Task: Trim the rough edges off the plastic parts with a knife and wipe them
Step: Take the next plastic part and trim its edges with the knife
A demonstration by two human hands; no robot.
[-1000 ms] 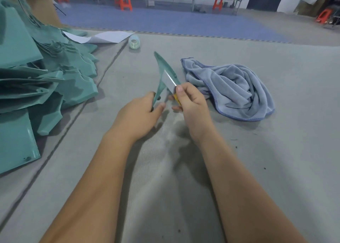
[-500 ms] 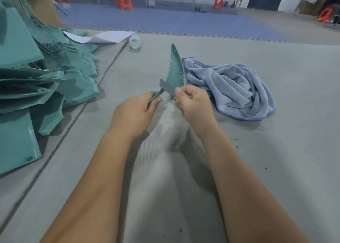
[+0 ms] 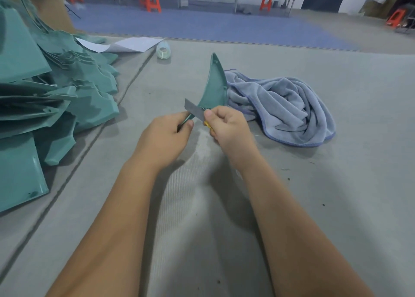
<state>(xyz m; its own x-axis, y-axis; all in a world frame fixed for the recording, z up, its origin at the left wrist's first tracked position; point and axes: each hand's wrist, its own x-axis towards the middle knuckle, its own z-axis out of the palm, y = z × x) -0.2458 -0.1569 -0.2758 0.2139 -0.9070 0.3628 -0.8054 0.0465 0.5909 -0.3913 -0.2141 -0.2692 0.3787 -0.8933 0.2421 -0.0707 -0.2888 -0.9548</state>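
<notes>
Head view: the left hand (image 3: pixel 165 137) pinches the lower tip of a curved teal plastic part (image 3: pixel 213 87), held upright just left of the blue towel (image 3: pixel 285 110). The right hand (image 3: pixel 226 126) grips a knife (image 3: pixel 195 112), blade across the part's lower edge.

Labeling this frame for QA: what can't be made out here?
- Knife handle, head view: only a yellow sliver shows; the right hand wraps the rest.
- Lower tip of the green plastic part: buried in the left hand.
- Blade edge contact and any burr: too small.
- Pile of green parts: cut off by the left edge.
</notes>
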